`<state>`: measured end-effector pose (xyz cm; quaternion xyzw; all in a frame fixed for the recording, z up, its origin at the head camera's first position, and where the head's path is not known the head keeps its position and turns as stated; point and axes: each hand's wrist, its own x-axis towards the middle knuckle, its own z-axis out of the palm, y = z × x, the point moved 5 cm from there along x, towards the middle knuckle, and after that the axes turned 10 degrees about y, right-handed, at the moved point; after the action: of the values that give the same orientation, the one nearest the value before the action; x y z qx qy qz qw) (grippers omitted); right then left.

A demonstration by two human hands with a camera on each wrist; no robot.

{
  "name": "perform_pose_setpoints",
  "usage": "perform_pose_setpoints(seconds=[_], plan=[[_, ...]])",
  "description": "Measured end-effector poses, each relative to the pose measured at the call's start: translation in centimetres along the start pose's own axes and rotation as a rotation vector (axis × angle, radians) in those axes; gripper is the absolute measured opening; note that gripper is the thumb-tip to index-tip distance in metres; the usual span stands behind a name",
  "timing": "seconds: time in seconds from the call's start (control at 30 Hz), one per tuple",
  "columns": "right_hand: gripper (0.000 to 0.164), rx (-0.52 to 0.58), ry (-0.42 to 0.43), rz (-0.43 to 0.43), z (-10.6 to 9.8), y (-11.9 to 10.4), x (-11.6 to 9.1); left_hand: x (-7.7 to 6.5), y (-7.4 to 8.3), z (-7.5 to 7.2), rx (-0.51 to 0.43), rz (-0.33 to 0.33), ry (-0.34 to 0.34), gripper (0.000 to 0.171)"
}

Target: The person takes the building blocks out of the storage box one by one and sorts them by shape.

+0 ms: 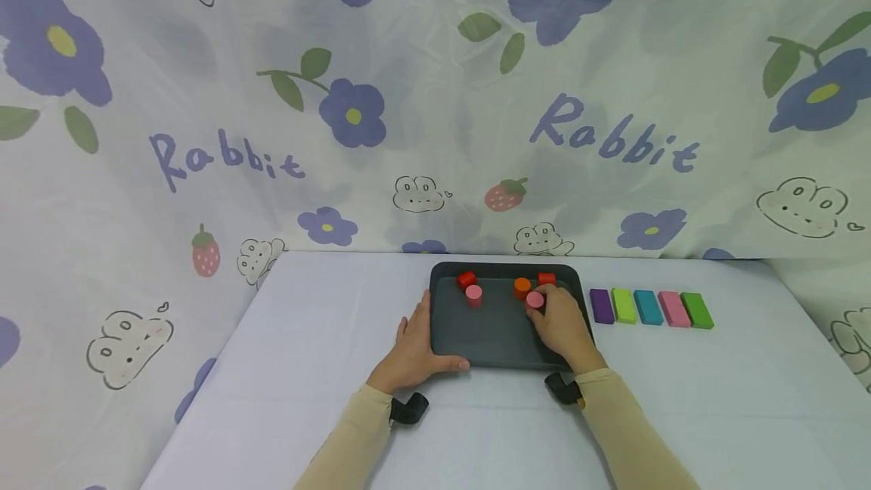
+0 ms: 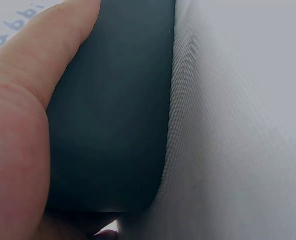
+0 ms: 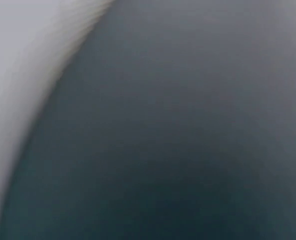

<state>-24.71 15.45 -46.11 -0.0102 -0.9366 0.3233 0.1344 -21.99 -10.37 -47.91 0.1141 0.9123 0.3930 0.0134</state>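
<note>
A dark grey tray [image 1: 483, 342] lies on the white table. My left hand [image 1: 411, 350] rests at its front left corner, fingers straight along the left side and thumb along the front edge. The left wrist view shows that hand [image 2: 18, 130] against the tray's dark wall [image 2: 113, 115]. Over the tray's right part, my right hand [image 1: 565, 327] pinches a pink cylinder block [image 1: 534, 299]. An orange cylinder block [image 1: 522, 288] stands just left of it, and a red block [image 1: 547, 278] sits behind, partly hidden by the fingers. The right wrist view is blurred, showing mostly dark tray surface [image 3: 162, 125].
In the tray's back left part, a second red block [image 1: 466, 279] lies near another pink cylinder block [image 1: 474, 296]. Right of the tray, a row of flat blocks lies on the table: purple [image 1: 602, 306], lime [image 1: 624, 305], blue [image 1: 649, 308], pink [image 1: 674, 309] and green [image 1: 697, 311].
</note>
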Motion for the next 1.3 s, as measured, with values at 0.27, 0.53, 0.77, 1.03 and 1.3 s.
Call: perform_pose_setpoints(seconds=[0.27, 0.53, 0.77, 1.03, 1.3], plan=[[0.036, 0.038, 0.008, -0.004, -0.7, 0.1, -0.4, 0.0, 0.1, -0.1, 0.003, -0.001, -0.002, 0.136], [0.037, 0.054, 0.007, -0.006, -1.6, -0.3, -0.8, 0.0, 0.2, -0.2, 0.014, -0.006, -0.005, 0.135], [0.042, 0.039, -0.001, -0.001, -2.8, -0.5, -1.5, 0.0, 0.1, -0.1, 0.009, -0.010, -0.004, 0.135], [0.043, 0.033, 0.005, -0.014, -4.2, 0.0, -2.5, 0.0, 0.0, 0.0, 0.010, -0.003, 0.002, 0.136], [0.038, 0.035, 0.028, -0.035, -5.4, 0.9, -3.2, 0.0, 0.0, 0.0, 0.004, -0.003, 0.003, 0.136]])
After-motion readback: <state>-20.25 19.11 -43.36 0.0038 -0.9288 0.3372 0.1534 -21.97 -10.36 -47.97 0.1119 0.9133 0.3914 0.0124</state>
